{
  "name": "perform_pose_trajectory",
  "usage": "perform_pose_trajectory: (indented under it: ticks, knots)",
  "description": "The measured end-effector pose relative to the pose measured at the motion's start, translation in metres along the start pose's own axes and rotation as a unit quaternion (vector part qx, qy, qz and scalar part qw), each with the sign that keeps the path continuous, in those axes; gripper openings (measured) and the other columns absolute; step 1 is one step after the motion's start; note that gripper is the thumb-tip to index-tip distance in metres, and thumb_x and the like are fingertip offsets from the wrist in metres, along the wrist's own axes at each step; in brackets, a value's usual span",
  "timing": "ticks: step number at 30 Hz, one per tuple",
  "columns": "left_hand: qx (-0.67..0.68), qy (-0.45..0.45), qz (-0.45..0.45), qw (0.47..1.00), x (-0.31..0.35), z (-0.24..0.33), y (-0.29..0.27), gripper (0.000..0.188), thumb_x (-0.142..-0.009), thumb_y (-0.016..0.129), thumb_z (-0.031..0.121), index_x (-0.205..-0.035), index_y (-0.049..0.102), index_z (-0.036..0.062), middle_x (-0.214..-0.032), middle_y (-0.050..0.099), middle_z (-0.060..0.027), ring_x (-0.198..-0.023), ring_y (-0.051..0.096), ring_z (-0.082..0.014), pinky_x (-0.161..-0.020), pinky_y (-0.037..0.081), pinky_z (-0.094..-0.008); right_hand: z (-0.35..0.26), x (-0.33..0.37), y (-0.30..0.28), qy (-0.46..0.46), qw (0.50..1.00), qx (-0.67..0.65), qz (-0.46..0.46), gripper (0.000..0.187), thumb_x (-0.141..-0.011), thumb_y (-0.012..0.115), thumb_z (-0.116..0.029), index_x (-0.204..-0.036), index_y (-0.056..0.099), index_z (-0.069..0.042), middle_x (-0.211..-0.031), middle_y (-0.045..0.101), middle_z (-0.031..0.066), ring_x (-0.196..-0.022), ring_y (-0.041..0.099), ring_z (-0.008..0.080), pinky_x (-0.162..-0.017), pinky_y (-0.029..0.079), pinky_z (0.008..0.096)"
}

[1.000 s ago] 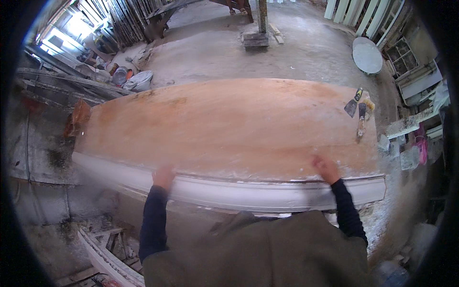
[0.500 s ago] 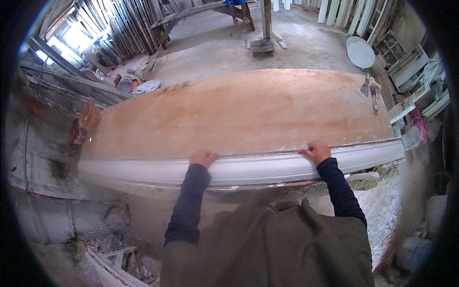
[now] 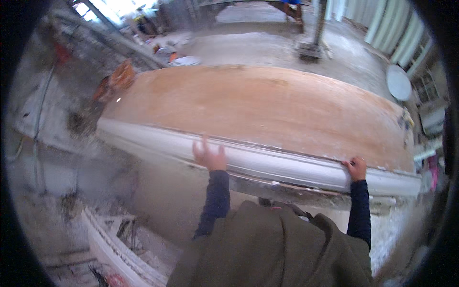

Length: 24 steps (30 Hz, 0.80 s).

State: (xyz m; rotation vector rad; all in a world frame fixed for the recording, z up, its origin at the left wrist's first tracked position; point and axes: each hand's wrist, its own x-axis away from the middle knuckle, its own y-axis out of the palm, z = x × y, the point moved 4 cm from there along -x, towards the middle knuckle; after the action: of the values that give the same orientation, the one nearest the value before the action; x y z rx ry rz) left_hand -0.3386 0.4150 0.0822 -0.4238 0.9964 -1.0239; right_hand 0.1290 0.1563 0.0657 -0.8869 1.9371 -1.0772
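A long white moulding [image 3: 287, 166], which looks like a plaster cornice with ridged edges, lies along the near side of a wide orange-brown tabletop [image 3: 248, 103]. My left hand [image 3: 209, 155] is over the left-middle part of the moulding, its fingers spread and slightly blurred, holding nothing. Farther right, my right hand [image 3: 356, 170] rests at the moulding's far edge with thumb and fingers pinched together. A small dark spot shows between those fingertips, too small to name.
Orange plastic [image 3: 123, 74] hangs at the table's left corner; hand tools [image 3: 406, 122] lie at its right end. Beyond are a post on a base [image 3: 310, 50], a white round basin [image 3: 398, 82] and upright white strips [image 3: 397, 28]. A white frame-like piece [image 3: 107, 246] lies lower left.
My view has turned, so the table now slants down to the right. My left hand has lifted off the moulding's far edge and spread its fingers. My right hand has slid rightward along that edge.
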Motion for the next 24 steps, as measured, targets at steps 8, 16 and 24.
perform_pose_trajectory:
  ticks: [8,16,24]
  knots:
    - [0.250,-0.465,0.130,0.840,0.004,-0.180,0.035,0.065,-0.067,0.064,0.029,-0.115,0.040,-0.0069,-0.114,0.042,-0.0256,-0.106,0.041,-0.0331,-0.090,0.032,-0.0383,0.030,0.001,0.022,0.040,0.999,-0.022,0.002,0.038,-0.061,0.072,-0.033,-0.056,0.049,-0.003,-0.058,0.049,0.0102,-0.057,0.047,0.0256,-0.053,0.036,0.0366]
    - [0.456,-0.368,-0.134,0.799,-0.013,-0.222,0.050,0.056,-0.068,0.060,0.039,-0.105,0.052,-0.0015,-0.096,0.058,-0.0141,-0.081,0.057,-0.0287,-0.071,0.046,-0.0375,0.023,-0.005,0.015,0.029,0.997,-0.071,-0.012,0.034,-0.061,0.073,-0.027,-0.057,0.051,-0.002,-0.058,0.049,0.0096,-0.056,0.046,0.0232,-0.054,0.035,0.0334]
    - [0.312,-0.576,-0.105,0.748,-0.015,-0.231,-0.003,0.052,-0.072,0.055,0.049,-0.105,0.055,0.0084,-0.088,0.057,-0.0116,-0.067,0.052,-0.0186,-0.060,0.043,-0.0358,0.000,0.002,-0.005,0.027,0.993,-0.106,0.031,0.027,-0.057,0.072,-0.015,-0.055,0.050,-0.002,-0.056,0.047,0.0092,-0.055,0.045,0.0239,-0.052,0.034,0.0331]
